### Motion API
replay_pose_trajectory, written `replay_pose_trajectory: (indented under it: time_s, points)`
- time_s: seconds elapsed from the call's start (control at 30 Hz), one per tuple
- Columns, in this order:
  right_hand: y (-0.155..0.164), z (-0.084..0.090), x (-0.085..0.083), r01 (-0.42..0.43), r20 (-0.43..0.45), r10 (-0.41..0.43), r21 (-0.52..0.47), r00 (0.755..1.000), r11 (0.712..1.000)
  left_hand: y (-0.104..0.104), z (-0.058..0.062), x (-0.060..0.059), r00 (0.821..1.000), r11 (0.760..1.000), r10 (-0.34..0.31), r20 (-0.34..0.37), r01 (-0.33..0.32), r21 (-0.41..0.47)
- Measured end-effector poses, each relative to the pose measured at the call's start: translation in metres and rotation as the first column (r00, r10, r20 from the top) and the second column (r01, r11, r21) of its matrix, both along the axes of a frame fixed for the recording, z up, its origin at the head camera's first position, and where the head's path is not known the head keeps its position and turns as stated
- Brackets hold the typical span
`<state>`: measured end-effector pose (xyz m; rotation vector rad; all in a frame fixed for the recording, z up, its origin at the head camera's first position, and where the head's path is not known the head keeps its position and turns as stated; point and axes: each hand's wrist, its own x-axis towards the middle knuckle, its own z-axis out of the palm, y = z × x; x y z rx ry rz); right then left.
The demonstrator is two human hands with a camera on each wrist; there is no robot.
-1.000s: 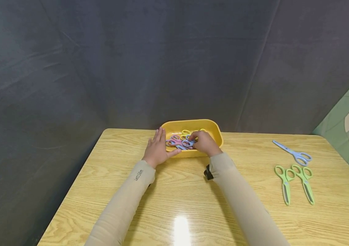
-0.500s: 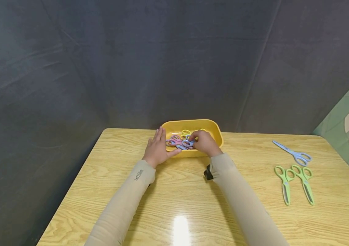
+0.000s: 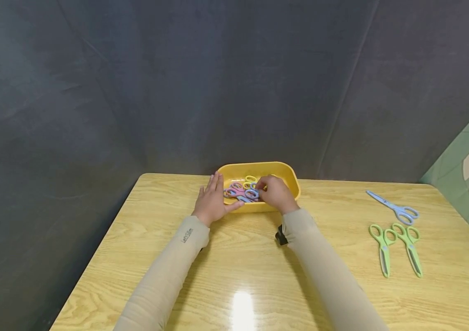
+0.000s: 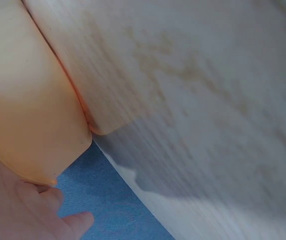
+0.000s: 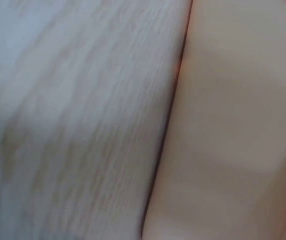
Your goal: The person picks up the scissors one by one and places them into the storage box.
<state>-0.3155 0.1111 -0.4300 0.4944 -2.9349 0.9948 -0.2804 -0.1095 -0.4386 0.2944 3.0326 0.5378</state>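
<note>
A yellow plastic bin (image 3: 255, 168) stands at the table's back edge, with several small scissors in it. My left hand (image 3: 211, 202) rests on its left end, fingers straight along the rim and thumb on the front rim. In the left wrist view its fingertips (image 4: 77, 222) reach past the bin's corner. My right hand (image 3: 276, 192) reaches in over the front right, fingers curled and pinching at blue scissors (image 3: 251, 194), whose far part it hides. Pink scissors (image 3: 236, 191) and yellow scissors (image 3: 250, 179) lie beside these. The right wrist view shows only the bin's outer wall (image 5: 228, 120) and tabletop.
On the right of the wooden table (image 3: 226, 266) lie larger blue scissors (image 3: 393, 207), with green scissors (image 3: 384, 250) and a second green pair (image 3: 410, 250) side by side nearer the front. A dark curtain (image 3: 234, 92) hangs right behind the bin.
My right fingers have shifted slightly at the blue scissors inside the bin. My left hand stays on the rim, and the scissors on the table have not moved.
</note>
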Motion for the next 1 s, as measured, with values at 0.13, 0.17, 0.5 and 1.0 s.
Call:
replay_pose_trajectory:
  time_s: [0.13,0.17,0.5,1.0]
  points:
    - [0.0,-0.001,0.002,-0.001,-0.035,0.001,0.01,0.999,1.0,0.0,0.0,0.001,1.0,1.0,-0.003,-0.006,0.003,0.005]
    - [0.001,-0.001,0.002,-0.005,-0.051,0.006,0.016,0.999,1.0,0.0,0.0,0.001,1.0,1.0,-0.002,-0.012,0.002,0.01]
    - [0.005,-0.003,0.004,-0.067,-0.173,0.074,0.051,0.982,0.996,0.0,-0.001,0.0,1.0,1.0,-0.003,-0.025,0.003,0.009]
    - [0.022,-0.01,0.009,-0.172,-0.383,0.19,0.083,0.904,0.982,0.0,-0.002,0.002,1.0,1.0,0.001,-0.016,-0.001,0.021]
